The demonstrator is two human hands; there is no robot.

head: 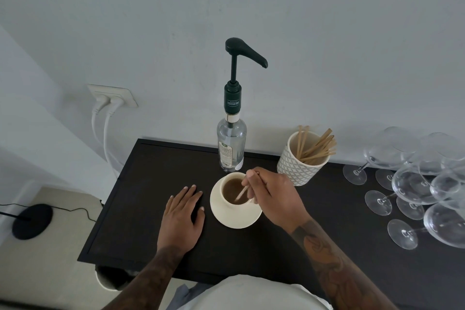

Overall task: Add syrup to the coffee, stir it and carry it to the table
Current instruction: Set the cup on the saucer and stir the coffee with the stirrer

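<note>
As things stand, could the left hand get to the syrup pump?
Probably yes. The left hand lies flat and holds nothing; nothing stands between it and the pump, though the pump sits high.

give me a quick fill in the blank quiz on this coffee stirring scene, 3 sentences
1. The right hand pinches a wooden ____ whose tip is in the coffee cup.
2. The left hand rests flat on the dark ____, beside the saucer.
3. The syrup bottle is topped with a dark green ____.

Missing words: stirrer; tabletop; pump
</note>
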